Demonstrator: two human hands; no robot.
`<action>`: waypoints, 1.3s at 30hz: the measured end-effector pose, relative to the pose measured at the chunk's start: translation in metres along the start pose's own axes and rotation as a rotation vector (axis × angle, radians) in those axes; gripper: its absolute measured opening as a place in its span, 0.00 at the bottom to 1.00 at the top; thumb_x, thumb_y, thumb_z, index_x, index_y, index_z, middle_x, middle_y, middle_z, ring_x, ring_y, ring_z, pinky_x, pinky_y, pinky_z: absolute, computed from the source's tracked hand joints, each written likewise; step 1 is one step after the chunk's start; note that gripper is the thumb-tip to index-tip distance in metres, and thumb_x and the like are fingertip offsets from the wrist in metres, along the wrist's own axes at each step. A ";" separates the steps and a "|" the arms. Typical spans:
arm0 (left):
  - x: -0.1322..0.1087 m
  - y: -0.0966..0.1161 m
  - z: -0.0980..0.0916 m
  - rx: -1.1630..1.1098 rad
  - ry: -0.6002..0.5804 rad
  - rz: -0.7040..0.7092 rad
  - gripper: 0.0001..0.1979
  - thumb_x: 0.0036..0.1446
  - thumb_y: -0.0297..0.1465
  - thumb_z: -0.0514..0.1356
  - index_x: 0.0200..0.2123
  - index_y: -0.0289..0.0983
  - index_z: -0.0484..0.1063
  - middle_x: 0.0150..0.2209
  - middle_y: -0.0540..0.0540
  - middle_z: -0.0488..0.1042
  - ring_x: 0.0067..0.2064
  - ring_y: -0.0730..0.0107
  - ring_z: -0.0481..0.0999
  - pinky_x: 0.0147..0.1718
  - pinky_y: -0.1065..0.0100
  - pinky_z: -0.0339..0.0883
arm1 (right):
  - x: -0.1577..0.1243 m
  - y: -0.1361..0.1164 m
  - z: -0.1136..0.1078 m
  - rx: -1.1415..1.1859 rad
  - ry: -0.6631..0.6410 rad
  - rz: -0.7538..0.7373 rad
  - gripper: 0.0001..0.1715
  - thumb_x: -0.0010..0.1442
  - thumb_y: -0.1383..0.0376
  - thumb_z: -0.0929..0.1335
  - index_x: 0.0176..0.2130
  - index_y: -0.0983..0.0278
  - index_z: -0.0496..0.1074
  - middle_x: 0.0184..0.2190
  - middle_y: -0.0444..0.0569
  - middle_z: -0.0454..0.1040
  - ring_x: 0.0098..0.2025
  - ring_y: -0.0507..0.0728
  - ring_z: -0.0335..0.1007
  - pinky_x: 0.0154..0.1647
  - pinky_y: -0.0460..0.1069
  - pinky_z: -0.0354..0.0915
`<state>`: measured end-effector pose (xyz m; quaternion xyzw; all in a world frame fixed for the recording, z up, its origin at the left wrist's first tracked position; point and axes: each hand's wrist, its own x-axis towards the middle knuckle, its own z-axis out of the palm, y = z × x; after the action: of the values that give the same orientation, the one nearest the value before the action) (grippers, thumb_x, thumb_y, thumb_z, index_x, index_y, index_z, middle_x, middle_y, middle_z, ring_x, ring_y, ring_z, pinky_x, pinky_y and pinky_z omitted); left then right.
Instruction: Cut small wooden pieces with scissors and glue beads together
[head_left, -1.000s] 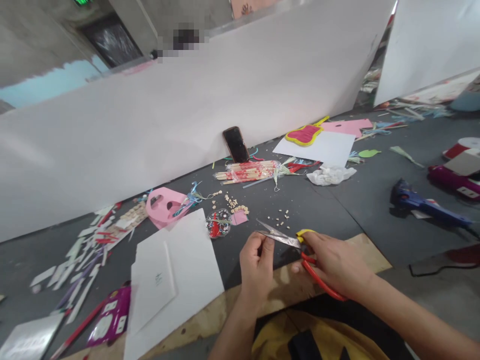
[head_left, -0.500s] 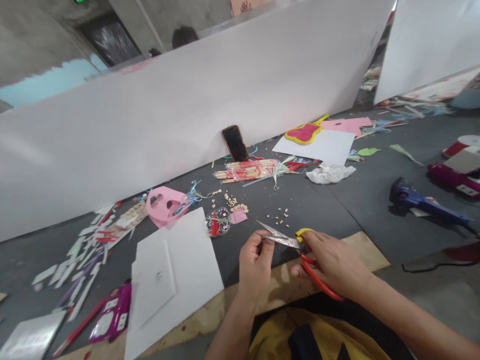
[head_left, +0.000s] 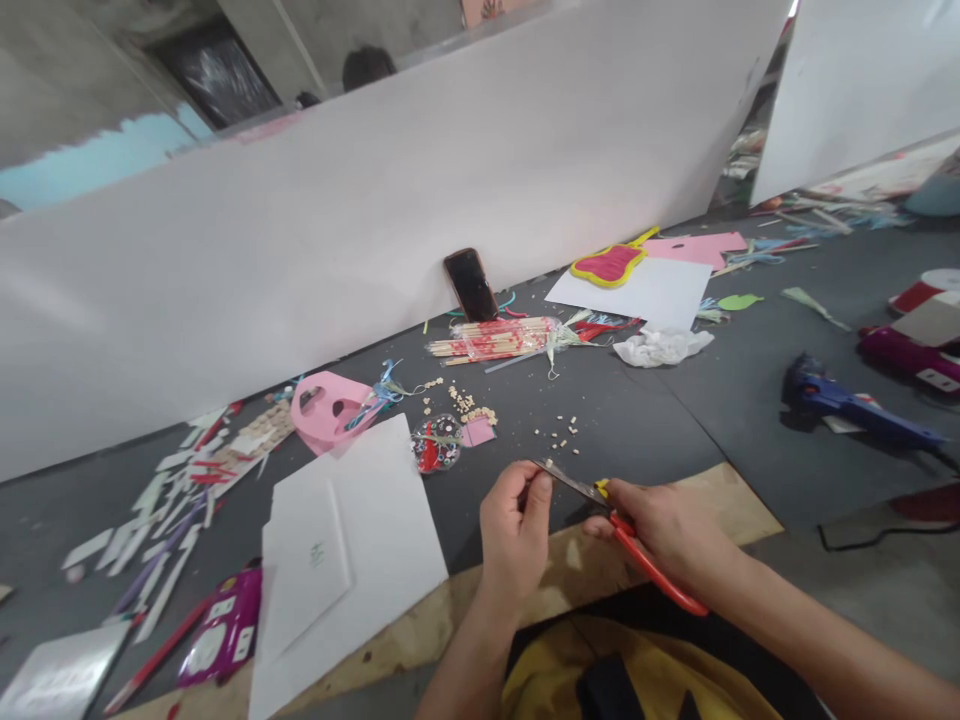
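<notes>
My right hand (head_left: 664,525) is wrapped round a pair of scissors (head_left: 652,568) with red and yellow handles. Their blades point left toward my left hand (head_left: 515,525) and look closed or nearly so. The left thumb and forefinger are pinched together at the blade tips. What they hold is too small to make out; a tiny pale piece (head_left: 549,463) shows beside the tips. Just beyond lie several small pale cut bits (head_left: 559,440), and further left a larger scatter of similar bits (head_left: 466,405).
A bag of sticks (head_left: 495,340) lies before a phone (head_left: 471,285) leaning on the white partition (head_left: 360,220). White sheets (head_left: 390,500) and a pink cutout (head_left: 326,410) are left, near a round beaded piece (head_left: 437,443). A blue glue gun (head_left: 847,400) lies right.
The scissor blades have gone from spread apart to closed or nearly closed. Their handles have come together and shifted slightly right and down. My left hand has hardly moved.
</notes>
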<state>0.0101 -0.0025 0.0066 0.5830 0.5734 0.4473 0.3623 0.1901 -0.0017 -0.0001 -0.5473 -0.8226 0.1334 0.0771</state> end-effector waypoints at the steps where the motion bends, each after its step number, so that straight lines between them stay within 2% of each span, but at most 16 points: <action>1: 0.000 -0.001 0.001 0.037 0.025 0.034 0.12 0.62 0.36 0.52 0.32 0.36 0.70 0.26 0.50 0.70 0.28 0.72 0.66 0.28 0.73 0.59 | -0.001 -0.001 0.000 0.032 -0.023 0.006 0.22 0.64 0.49 0.58 0.27 0.60 0.64 0.17 0.45 0.72 0.19 0.56 0.70 0.19 0.47 0.50; 4: 0.001 -0.003 0.001 0.104 0.055 0.094 0.10 0.62 0.34 0.51 0.32 0.36 0.69 0.28 0.49 0.70 0.30 0.72 0.67 0.31 0.73 0.59 | -0.001 -0.002 -0.003 0.070 -0.059 0.013 0.22 0.64 0.49 0.57 0.27 0.60 0.62 0.18 0.45 0.72 0.20 0.56 0.70 0.20 0.47 0.51; 9: 0.000 -0.005 0.001 0.063 0.027 0.086 0.09 0.61 0.33 0.53 0.31 0.36 0.68 0.26 0.51 0.68 0.27 0.73 0.65 0.27 0.74 0.57 | 0.001 0.003 -0.008 0.006 -0.029 0.027 0.17 0.60 0.51 0.62 0.34 0.62 0.65 0.28 0.52 0.76 0.30 0.61 0.74 0.26 0.49 0.57; 14: -0.001 -0.004 0.003 -0.040 0.006 0.045 0.11 0.62 0.34 0.53 0.31 0.35 0.70 0.26 0.51 0.69 0.28 0.74 0.66 0.28 0.75 0.59 | 0.002 0.005 -0.008 0.033 0.023 -0.020 0.20 0.55 0.51 0.66 0.38 0.64 0.65 0.34 0.56 0.75 0.38 0.64 0.73 0.33 0.52 0.62; 17: -0.002 -0.005 0.004 -0.081 -0.005 0.022 0.11 0.61 0.35 0.53 0.31 0.35 0.70 0.25 0.51 0.69 0.27 0.74 0.65 0.27 0.75 0.59 | 0.001 0.004 -0.006 0.017 0.036 -0.036 0.21 0.54 0.50 0.66 0.38 0.65 0.65 0.34 0.57 0.75 0.39 0.64 0.72 0.34 0.53 0.63; 20: -0.003 -0.006 0.005 -0.077 0.004 0.047 0.11 0.61 0.34 0.54 0.30 0.35 0.70 0.26 0.51 0.69 0.28 0.74 0.65 0.27 0.75 0.59 | 0.001 0.004 -0.001 -0.029 0.082 -0.053 0.18 0.58 0.52 0.64 0.38 0.64 0.65 0.34 0.56 0.75 0.38 0.64 0.73 0.33 0.52 0.63; 26: -0.005 -0.005 0.005 0.015 0.039 0.109 0.11 0.61 0.32 0.53 0.28 0.35 0.69 0.27 0.51 0.68 0.29 0.75 0.65 0.29 0.74 0.59 | 0.001 0.003 0.001 -0.091 0.111 -0.068 0.17 0.64 0.52 0.60 0.35 0.63 0.65 0.25 0.51 0.76 0.29 0.61 0.75 0.25 0.50 0.58; 30: -0.005 -0.005 0.006 0.033 0.031 0.068 0.11 0.61 0.33 0.53 0.28 0.35 0.68 0.25 0.52 0.66 0.27 0.75 0.63 0.28 0.75 0.57 | 0.000 0.003 0.001 -0.115 0.092 -0.051 0.18 0.64 0.53 0.59 0.33 0.63 0.65 0.22 0.49 0.75 0.25 0.59 0.73 0.23 0.49 0.55; 34: -0.004 -0.004 0.006 -0.057 -0.001 0.003 0.12 0.61 0.34 0.54 0.28 0.35 0.69 0.24 0.52 0.66 0.27 0.76 0.63 0.26 0.76 0.57 | 0.000 0.005 0.001 -0.046 0.104 -0.055 0.15 0.62 0.54 0.61 0.35 0.63 0.65 0.27 0.51 0.75 0.30 0.61 0.74 0.27 0.49 0.58; 39: -0.003 -0.001 0.005 -0.134 -0.006 -0.048 0.11 0.59 0.35 0.56 0.30 0.35 0.70 0.24 0.53 0.66 0.26 0.77 0.62 0.26 0.77 0.58 | 0.002 0.005 -0.006 0.020 0.089 -0.068 0.16 0.54 0.54 0.66 0.37 0.64 0.64 0.34 0.55 0.74 0.37 0.63 0.72 0.34 0.52 0.63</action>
<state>0.0148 -0.0050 0.0039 0.5447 0.5550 0.4741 0.4129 0.1957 0.0025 0.0035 -0.5236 -0.8352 0.1146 0.1236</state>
